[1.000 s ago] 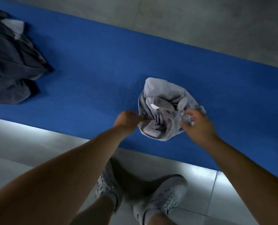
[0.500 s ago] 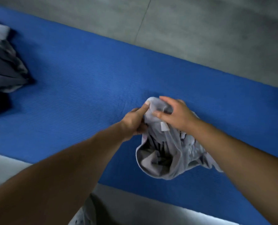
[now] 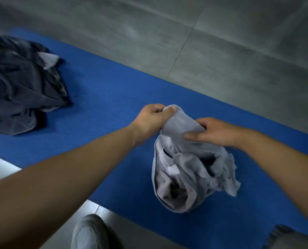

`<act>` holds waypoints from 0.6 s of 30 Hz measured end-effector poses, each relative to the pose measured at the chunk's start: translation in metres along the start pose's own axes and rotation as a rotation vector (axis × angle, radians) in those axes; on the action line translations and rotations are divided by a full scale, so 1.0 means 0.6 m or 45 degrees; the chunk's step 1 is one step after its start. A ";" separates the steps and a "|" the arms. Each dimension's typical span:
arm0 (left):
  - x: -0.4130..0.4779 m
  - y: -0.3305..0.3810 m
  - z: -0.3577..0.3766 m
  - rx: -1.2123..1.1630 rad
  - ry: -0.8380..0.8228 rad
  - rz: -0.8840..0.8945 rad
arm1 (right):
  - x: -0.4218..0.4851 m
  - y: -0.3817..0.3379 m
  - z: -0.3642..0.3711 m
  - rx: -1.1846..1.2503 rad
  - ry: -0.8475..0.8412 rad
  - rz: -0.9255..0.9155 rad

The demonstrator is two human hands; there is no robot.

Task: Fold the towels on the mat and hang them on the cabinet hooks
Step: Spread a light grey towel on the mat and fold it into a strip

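Your hands now sit further apart on the grey towel (image 3: pixel 191 173) than a moment ago. Your left hand (image 3: pixel 155 119) pinches its top corner and your right hand (image 3: pixel 216 132) grips the edge beside it. The rest sags onto the mat (image 3: pixel 104 114) beneath them. Slide your right hand outward along the hem to find the next corner.

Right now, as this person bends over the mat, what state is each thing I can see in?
light grey towel, crumpled and not folded, upper edge held by both hands
left hand, grips the towel's top corner
right hand, pinches the towel's upper edge
dark towel pile, rumpled heap on the mat, untouched
blue mat, spread flat on the floor
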State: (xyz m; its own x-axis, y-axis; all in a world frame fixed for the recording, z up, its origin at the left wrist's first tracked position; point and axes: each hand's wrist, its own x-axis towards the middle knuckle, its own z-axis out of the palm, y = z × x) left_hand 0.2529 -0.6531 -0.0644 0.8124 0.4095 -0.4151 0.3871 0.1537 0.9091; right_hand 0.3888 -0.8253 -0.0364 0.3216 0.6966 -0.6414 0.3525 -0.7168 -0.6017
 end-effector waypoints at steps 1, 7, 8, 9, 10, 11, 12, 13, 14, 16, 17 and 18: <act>-0.006 0.009 -0.009 -0.120 0.035 -0.038 | -0.009 -0.012 -0.002 -0.041 -0.017 0.015; -0.029 0.050 -0.051 -0.486 0.139 -0.453 | -0.038 -0.061 0.016 0.192 0.324 -0.244; -0.032 0.057 -0.052 -0.518 0.122 -0.498 | -0.038 -0.066 0.021 0.157 0.385 -0.284; -0.032 0.061 -0.052 -0.529 0.115 -0.523 | -0.035 -0.071 0.027 0.116 0.436 -0.320; -0.035 0.068 -0.052 -0.527 0.110 -0.530 | -0.032 -0.077 0.030 0.081 0.478 -0.358; -0.036 0.074 -0.053 -0.512 0.100 -0.519 | -0.030 -0.083 0.031 0.067 0.512 -0.402; -0.040 0.080 -0.057 -0.458 0.100 -0.477 | -0.029 -0.090 0.030 0.085 0.542 -0.446; -0.041 0.084 -0.062 -0.368 0.116 -0.414 | -0.028 -0.097 0.026 0.126 0.577 -0.485; -0.045 0.090 -0.068 -0.278 0.110 -0.339 | -0.028 -0.102 0.021 0.161 0.626 -0.510; -0.049 0.097 -0.082 -0.167 -0.014 -0.211 | -0.028 -0.103 0.009 0.077 0.761 -0.504; -0.052 0.098 -0.086 -0.134 -0.103 -0.171 | -0.031 -0.102 0.003 -0.046 0.821 -0.479; -0.056 0.098 -0.089 -0.099 -0.167 -0.131 | -0.038 -0.104 -0.001 -0.172 0.844 -0.440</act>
State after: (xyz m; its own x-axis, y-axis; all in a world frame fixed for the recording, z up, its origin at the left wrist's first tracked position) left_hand 0.2252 -0.6100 0.0049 0.8218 0.2683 -0.5026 0.4407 0.2597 0.8593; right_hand 0.3602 -0.7966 0.0160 0.6191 0.7851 0.0193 0.6201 -0.4736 -0.6255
